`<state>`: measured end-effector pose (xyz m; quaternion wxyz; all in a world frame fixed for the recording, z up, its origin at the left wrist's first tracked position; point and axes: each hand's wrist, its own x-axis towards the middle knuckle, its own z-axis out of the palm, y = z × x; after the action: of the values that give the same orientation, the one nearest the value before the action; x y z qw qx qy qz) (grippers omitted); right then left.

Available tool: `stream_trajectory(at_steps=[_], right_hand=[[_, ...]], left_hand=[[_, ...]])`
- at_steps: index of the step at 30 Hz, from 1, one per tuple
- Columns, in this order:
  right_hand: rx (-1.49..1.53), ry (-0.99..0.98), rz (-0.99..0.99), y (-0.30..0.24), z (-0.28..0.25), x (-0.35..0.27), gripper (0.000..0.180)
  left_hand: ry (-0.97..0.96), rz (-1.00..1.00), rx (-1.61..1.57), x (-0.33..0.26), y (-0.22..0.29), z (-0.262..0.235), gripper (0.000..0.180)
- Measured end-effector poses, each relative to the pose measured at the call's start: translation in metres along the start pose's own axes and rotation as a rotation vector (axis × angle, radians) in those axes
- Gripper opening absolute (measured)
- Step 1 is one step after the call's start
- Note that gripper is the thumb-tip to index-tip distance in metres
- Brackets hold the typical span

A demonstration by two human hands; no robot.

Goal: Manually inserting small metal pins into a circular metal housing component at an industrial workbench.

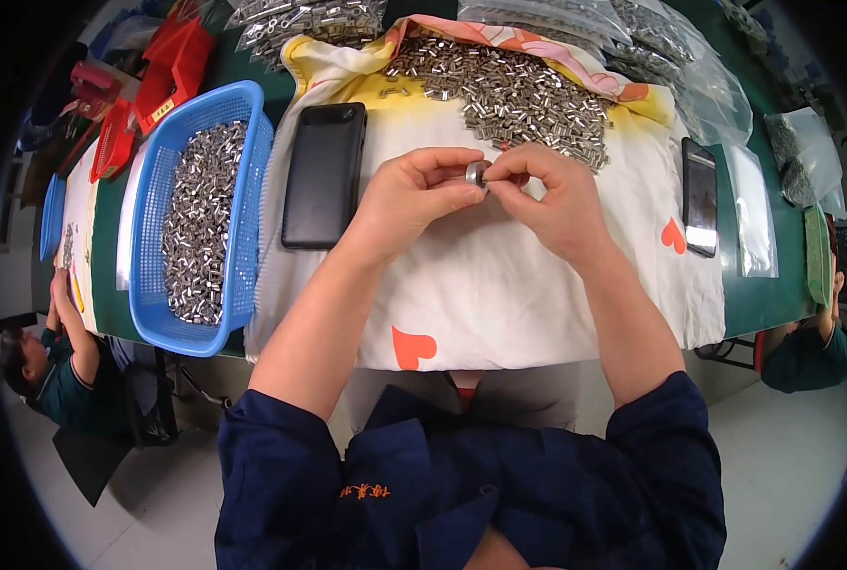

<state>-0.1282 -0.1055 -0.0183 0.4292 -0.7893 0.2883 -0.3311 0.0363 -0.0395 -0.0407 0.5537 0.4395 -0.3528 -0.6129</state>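
Over the middle of the white cloth my two hands meet. My left hand [412, 195] is closed, pinching a small round metal ring [474, 173] between thumb and fingers. Close against the ring's right side, the fingertips of my right hand [549, 195] are pressed together. Whatever they pinch is too small and hidden to name. Just beyond my hands lies a loose heap of small silvery metal cylinders [537, 100], spread over the cloth [499, 304], which has red hearts and a yellow patterned far edge.
Left of my arm lies a black rectangular case [324, 176], beside a blue basket [253, 214] holding many metal cylinders. A phone [700, 195] and a clear bag [751, 214] lie right. Bags of parts [661, 43] line the back; red bins [172, 62] stand far left. Co-workers sit both sides.
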Motion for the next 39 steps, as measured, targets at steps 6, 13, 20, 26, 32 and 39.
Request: stream_trajectory(at_steps=[6, 13, 20, 26, 32, 39], right_hand=[[-0.242, 0.009, -0.107, 0.003, 0.004, -0.004, 0.005], [-0.057, -0.073, 0.073, -0.001, -0.005, -0.001, 0.007], [0.040, -0.186, 0.298, 0.002, -0.016, 0.004, 0.007], [-0.349, 0.136, 0.033, 0.031, -0.013, 0.011, 0.008], [-0.688, 0.159, -0.161, 0.034, 0.010, 0.011, 0.009], [-0.708, 0.157, -0.154, 0.032, 0.009, 0.013, 0.008]], left_hand=[[0.063, 0.016, 0.270, -0.001, 0.001, 0.004, 0.033], [0.033, -0.012, 0.156, -0.002, 0.001, 0.003, 0.032], [-0.007, -0.123, 0.183, -0.005, 0.001, 0.009, 0.033], [-0.110, -0.114, 0.273, -0.009, 0.004, 0.017, 0.030], [-0.105, -0.132, 0.284, -0.012, 0.002, 0.014, 0.029], [-0.061, -0.085, 0.314, -0.007, 0.000, 0.014, 0.029]])
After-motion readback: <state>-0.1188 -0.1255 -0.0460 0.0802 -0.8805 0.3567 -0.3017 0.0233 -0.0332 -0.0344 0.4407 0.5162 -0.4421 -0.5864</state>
